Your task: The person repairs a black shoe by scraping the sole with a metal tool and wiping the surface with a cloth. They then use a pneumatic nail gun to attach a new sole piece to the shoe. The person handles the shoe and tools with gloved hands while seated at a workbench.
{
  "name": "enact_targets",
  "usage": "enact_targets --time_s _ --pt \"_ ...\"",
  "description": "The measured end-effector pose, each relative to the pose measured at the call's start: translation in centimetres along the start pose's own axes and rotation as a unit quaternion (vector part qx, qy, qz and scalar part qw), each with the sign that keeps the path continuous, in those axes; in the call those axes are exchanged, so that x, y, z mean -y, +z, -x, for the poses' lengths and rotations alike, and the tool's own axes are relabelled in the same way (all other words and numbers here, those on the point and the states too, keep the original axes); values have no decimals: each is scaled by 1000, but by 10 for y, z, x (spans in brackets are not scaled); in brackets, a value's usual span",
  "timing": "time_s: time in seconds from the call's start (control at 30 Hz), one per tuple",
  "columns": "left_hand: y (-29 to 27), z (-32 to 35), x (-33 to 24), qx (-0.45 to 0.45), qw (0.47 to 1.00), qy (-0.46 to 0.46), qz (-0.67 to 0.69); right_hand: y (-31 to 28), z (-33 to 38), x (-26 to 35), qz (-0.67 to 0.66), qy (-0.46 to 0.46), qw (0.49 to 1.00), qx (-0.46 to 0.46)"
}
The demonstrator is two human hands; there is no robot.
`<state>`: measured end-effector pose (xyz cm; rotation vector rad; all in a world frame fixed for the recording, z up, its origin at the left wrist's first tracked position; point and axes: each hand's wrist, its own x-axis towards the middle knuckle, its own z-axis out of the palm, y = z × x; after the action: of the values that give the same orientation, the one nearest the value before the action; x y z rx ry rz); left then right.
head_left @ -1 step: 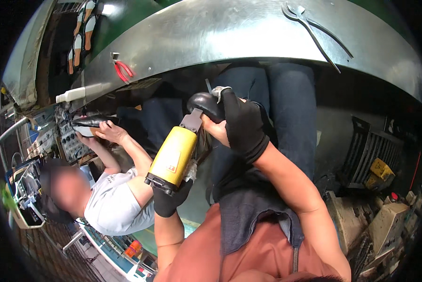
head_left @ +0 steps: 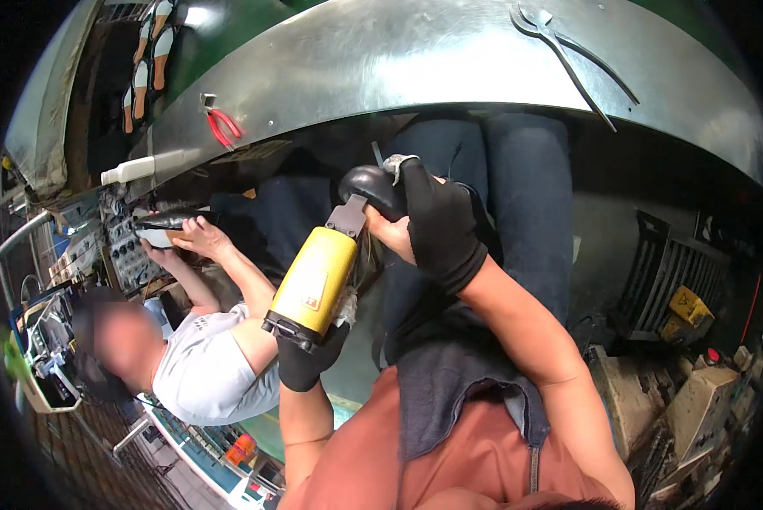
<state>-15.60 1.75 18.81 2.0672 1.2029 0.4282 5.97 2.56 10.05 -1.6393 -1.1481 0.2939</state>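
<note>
Yellow power tool (head_left: 313, 280) clamped between 2 gloved grips: left hand (head_left: 309, 361) beneath, right hand (head_left: 436, 221) closed around its black handle (head_left: 368, 185)

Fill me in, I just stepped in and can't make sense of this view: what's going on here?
A person in black gloves holds a yellow power tool with both hands: the left hand supports its yellow body from below, the right hand grips the black head, close under a curved sheet-metal panel. Long pliers and a red-handled tool lie on that panel. To the left, a co-worker in a white shirt handles a dark tool at a parts rack.
</note>
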Motion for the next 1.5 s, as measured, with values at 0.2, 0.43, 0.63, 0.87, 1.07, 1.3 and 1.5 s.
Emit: enact_targets --time_s 0.2,0.43,0.63,0.87,1.07,1.3,1.5 --pt "-9 0 1 48 994 55 -76 -2 2 3 -3 2 1000 3" --pt "-13 -4 1 60 996 44 -58 3 3 1 -5 -9 1000 -1" --pt "-12 -3 13 46 997 45 -41 4 2 0 -10 -6 1000 -2" --pt "-9 2 25 43 998 18 41 5 2 -1 -10 -1 1000 -4" --pt "-15 8 28 -32 998 -26 50 0 4 -1 -18 19 1000 16" --pt "-28 -30 18 -239 966 -96 6 -18 -1 -4 -68 32 997 2" --pt "-12 -160 20 -225 929 79 -284 -44 -13 -6 -186 92 977 42"
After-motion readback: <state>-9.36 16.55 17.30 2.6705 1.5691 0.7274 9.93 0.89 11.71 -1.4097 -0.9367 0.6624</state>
